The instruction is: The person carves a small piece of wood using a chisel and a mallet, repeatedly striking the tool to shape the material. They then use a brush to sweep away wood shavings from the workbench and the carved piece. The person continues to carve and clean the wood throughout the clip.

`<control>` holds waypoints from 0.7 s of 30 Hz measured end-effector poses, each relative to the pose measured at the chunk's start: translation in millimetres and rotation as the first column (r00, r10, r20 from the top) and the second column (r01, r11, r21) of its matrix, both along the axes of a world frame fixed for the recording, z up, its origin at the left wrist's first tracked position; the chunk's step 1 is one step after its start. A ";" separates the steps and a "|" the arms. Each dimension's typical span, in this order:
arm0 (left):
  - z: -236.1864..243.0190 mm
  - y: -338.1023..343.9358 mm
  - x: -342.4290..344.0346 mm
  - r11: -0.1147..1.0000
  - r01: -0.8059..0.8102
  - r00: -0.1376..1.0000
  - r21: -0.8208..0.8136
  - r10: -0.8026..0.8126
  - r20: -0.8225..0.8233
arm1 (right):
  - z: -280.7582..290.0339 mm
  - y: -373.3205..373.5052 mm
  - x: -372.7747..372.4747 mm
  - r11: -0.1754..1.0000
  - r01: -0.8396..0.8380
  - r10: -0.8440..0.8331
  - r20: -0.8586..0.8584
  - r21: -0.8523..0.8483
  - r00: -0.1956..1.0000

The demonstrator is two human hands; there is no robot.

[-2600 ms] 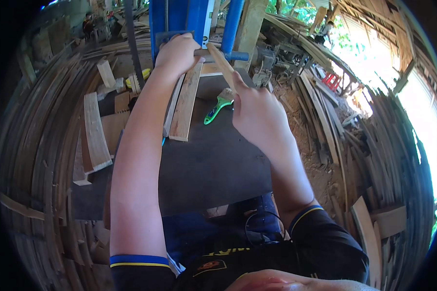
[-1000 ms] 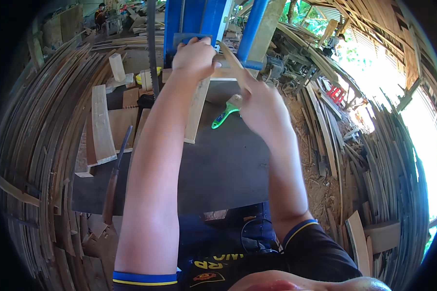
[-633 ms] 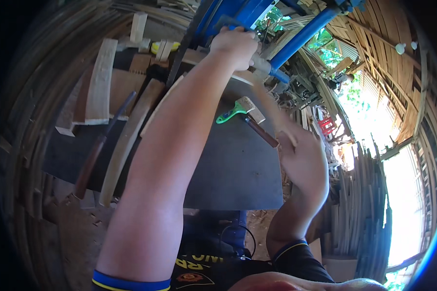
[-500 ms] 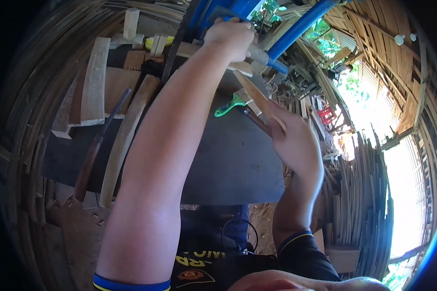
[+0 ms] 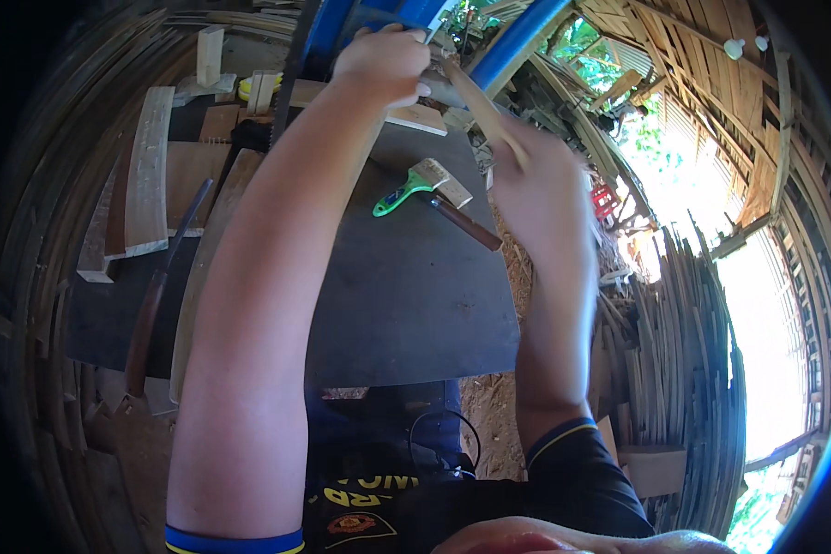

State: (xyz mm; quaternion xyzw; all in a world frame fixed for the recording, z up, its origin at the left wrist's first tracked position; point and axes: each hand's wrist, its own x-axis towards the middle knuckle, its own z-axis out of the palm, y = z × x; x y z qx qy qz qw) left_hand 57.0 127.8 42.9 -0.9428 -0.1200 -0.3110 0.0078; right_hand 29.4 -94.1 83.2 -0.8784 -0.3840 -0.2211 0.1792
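My left hand (image 5: 383, 66) is closed at the far edge of the dark tabletop (image 5: 415, 314), beside a blue metal frame (image 5: 328, 42). What its fingers grip is mostly hidden. My right hand (image 5: 543, 180), smeared by motion, grips a tapering wooden handle (image 5: 478, 103). The handle's far end reaches close to my left hand, and I cannot make out clearly what is on that end. Between my arms lie a green-handled paintbrush (image 5: 399, 197) with pale bristles and a dark brown wooden tool handle (image 5: 468, 224) touching or nearly touching it.
Left of my left arm lie pale boards (image 5: 148, 175), a long slim tool with a wooden grip (image 5: 146, 323) and a narrow wooden strip (image 5: 214, 231). A yellow roll (image 5: 246, 88) sits farther back. A blue bar (image 5: 517, 42) slants at the far right. Many timber strips (image 5: 692, 369) stand at right.
My right hand has swung up and away from me, bringing the handle's end near my left hand. The view has shifted, so the paintbrush and brown handle show fully.
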 end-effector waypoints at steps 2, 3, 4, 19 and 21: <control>10.7 -0.8 -5.8 1.000 -0.002 1.000 -0.005 0.002 -0.002 | -2.7 34.4 44.0 0.988 -0.079 0.112 0.258 -0.132 0.960; 8.1 0.6 -6.2 1.000 0.006 1.000 -0.020 -0.006 0.004 | 0.2 41.8 51.2 0.987 -0.053 0.086 0.222 -0.150 0.971; 5.4 0.9 -5.1 0.999 0.015 1.000 -0.035 -0.015 0.011 | 5.8 47.6 54.3 0.985 -0.028 0.060 0.186 -0.171 0.981; 4.2 -2.4 -21.3 0.992 0.102 0.993 -0.077 -0.096 0.067 | -2.4 47.1 58.6 0.953 -0.085 0.180 0.314 -0.291 0.932; -0.7 -3.2 -9.2 0.999 0.038 0.993 0.003 -0.038 0.115 | -14.8 44.5 55.2 0.959 -0.064 0.180 0.421 -0.275 0.889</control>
